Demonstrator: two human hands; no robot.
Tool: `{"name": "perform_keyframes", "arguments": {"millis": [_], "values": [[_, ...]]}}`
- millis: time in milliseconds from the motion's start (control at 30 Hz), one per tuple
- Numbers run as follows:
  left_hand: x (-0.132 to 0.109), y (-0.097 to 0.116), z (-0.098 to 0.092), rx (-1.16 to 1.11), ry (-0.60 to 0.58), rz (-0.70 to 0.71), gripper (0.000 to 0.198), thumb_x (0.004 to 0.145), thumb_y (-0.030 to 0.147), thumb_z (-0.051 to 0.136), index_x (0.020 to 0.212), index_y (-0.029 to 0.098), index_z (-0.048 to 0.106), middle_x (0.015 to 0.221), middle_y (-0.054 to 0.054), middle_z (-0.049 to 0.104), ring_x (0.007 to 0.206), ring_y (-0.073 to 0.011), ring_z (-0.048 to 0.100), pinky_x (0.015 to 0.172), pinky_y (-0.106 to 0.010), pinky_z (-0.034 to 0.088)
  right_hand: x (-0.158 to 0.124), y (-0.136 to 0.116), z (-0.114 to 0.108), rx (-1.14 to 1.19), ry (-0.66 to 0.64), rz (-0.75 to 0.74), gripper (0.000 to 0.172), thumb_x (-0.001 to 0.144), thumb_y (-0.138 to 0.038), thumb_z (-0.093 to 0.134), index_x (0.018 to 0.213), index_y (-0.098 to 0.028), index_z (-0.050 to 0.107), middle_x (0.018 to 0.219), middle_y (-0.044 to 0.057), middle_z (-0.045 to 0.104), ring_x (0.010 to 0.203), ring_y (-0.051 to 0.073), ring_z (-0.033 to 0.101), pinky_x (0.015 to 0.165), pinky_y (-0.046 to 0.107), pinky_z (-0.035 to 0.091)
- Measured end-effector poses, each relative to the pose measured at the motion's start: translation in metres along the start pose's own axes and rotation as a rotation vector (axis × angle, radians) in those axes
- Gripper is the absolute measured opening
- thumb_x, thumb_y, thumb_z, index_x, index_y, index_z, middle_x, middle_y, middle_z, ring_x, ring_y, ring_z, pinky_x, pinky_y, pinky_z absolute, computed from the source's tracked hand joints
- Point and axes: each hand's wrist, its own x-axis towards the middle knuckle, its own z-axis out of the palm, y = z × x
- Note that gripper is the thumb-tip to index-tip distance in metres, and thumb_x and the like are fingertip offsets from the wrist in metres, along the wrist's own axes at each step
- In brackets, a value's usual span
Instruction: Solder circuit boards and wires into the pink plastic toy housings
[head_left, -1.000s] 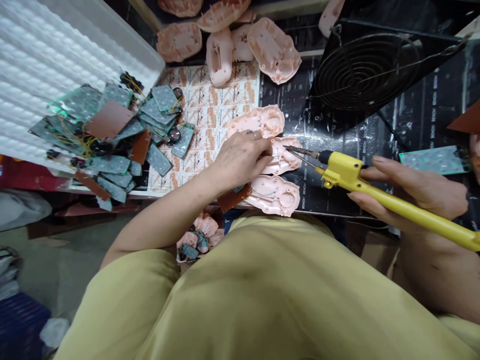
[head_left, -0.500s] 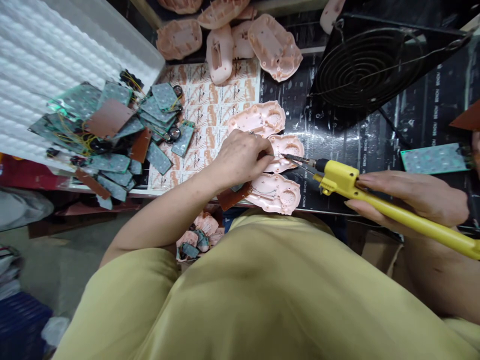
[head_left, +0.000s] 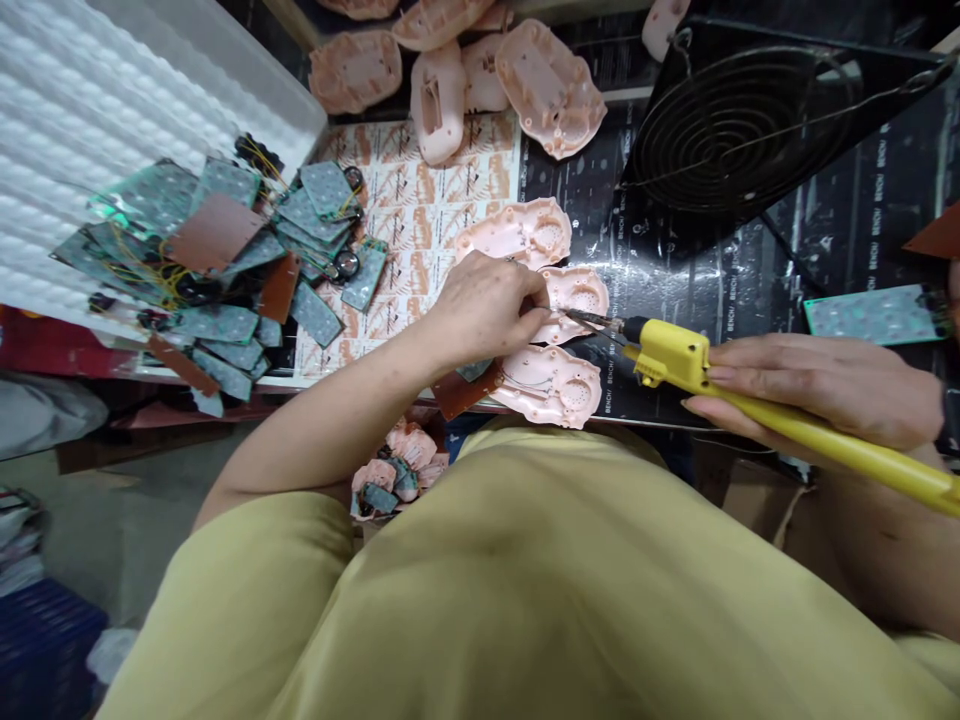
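Note:
My right hand (head_left: 817, 385) is wrapped round a yellow soldering tool (head_left: 675, 355). The tool's dark metal tip reaches the middle pink shell (head_left: 581, 293). My left hand (head_left: 495, 305) rests over the left part of that shell, its thumb and fingers pinched together; what they hold is too small to make out. Above lies another pink shell (head_left: 517, 230), and below is a third pink shell (head_left: 551, 387) with a thin wire inside. A brown board (head_left: 463, 392) sits partly under my left wrist, beside the lower shell.
Green circuit boards with yellow wires (head_left: 217, 325) are heaped at the left. Larger pink shells (head_left: 551, 90) lie at the back. A black fan (head_left: 727, 130) stands back right, and a single green board (head_left: 874, 315) lies at the right.
The tool and my right hand have shifted very slightly left. My left hand stays pinched over the middle shell, and the view has moved a little.

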Motion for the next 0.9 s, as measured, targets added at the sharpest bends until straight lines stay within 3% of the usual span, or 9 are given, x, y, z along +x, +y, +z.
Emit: {"name": "perform_keyframes", "arguments": {"millis": [100,167,267,400,467,567,667,800,900], "values": [[0.000,-0.001,0.000,-0.014,0.012,0.008,0.023,0.083,0.035,0.058,0.084,0.020,0.075,0.074,-0.001,0.069,0.080,-0.0200,0.066,0.083,-0.034,0.046,-0.005,0.009,-0.013,-0.032,-0.146,-0.162,0.019,0.089,-0.047,0.069,0.095,-0.029,0.073,0.084,0.001,0.077,0.074,0.014,0.075,0.067,0.017,0.063],[-0.001,-0.001,0.000,-0.015,0.014,0.010,0.022,0.082,0.034,0.057,0.084,0.021,0.075,0.075,-0.001,0.070,0.081,-0.0197,0.066,0.083,-0.034,0.046,-0.011,0.012,-0.014,-0.083,-0.139,-0.171,0.023,0.090,-0.049,0.069,0.104,-0.031,0.072,0.088,0.000,0.077,0.074,0.015,0.075,0.063,0.019,0.062],[0.000,0.000,-0.001,-0.005,-0.002,-0.005,0.022,0.082,0.031,0.056,0.083,0.020,0.075,0.076,-0.002,0.070,0.081,-0.0200,0.066,0.082,-0.034,0.046,-0.022,0.009,-0.002,-0.170,0.119,-0.037,0.037,0.090,-0.047,0.068,0.125,-0.033,0.065,0.090,0.001,0.076,0.079,0.017,0.075,0.065,0.023,0.063],[-0.001,0.004,-0.002,0.018,-0.008,-0.010,0.023,0.083,0.031,0.056,0.083,0.019,0.075,0.077,-0.003,0.070,0.081,-0.0204,0.066,0.081,-0.034,0.046,-0.025,-0.002,0.022,-0.219,0.214,-0.055,0.066,0.084,-0.043,0.076,0.144,-0.035,0.049,0.108,0.001,0.075,0.088,0.019,0.075,0.071,0.026,0.063],[-0.003,0.006,-0.002,0.044,0.007,-0.009,0.023,0.084,0.032,0.056,0.084,0.019,0.076,0.079,-0.003,0.071,0.083,-0.0213,0.066,0.081,-0.034,0.046,-0.015,-0.011,0.032,-0.162,0.148,-0.062,0.060,0.091,-0.039,0.070,0.146,-0.033,0.047,0.101,-0.002,0.076,0.080,0.016,0.075,0.070,0.024,0.062],[-0.007,0.005,-0.001,0.095,0.006,-0.006,0.026,0.088,0.034,0.055,0.087,0.019,0.076,0.082,-0.006,0.073,0.086,-0.0239,0.067,0.081,-0.036,0.046,0.003,-0.022,0.046,-0.197,0.060,-0.100,0.035,0.092,-0.024,0.068,0.126,-0.024,0.062,0.087,-0.002,0.076,0.067,0.012,0.072,0.067,0.020,0.059],[-0.012,-0.002,0.000,0.095,0.023,0.066,0.029,0.092,0.033,0.052,0.091,0.018,0.077,0.089,-0.007,0.075,0.088,-0.0245,0.067,0.082,-0.037,0.046,0.015,-0.022,0.061,-0.178,0.083,-0.099,0.022,0.092,-0.014,0.066,0.111,-0.023,0.065,0.092,0.000,0.075,0.076,0.013,0.072,0.070,0.021,0.059],[-0.014,-0.012,0.006,0.048,0.104,0.121,0.031,0.095,0.032,0.049,0.097,0.020,0.077,0.094,-0.007,0.075,0.088,-0.0225,0.067,0.081,-0.036,0.046,0.018,-0.005,0.080,-0.143,0.052,-0.127,0.029,0.095,-0.010,0.057,0.119,-0.025,0.060,0.103,-0.001,0.073,0.095,0.014,0.071,0.107,0.039,0.053],[-0.013,-0.013,0.011,0.026,0.167,0.079,0.026,0.094,0.030,0.053,0.105,0.021,0.074,0.089,-0.005,0.074,0.086,-0.0213,0.066,0.084,-0.037,0.046,0.018,0.002,0.088,-0.144,-0.009,-0.131,0.033,0.095,-0.008,0.053,0.124,-0.024,0.057,0.100,-0.002,0.072,0.092,0.013,0.071,0.118,0.048,0.042]]}}
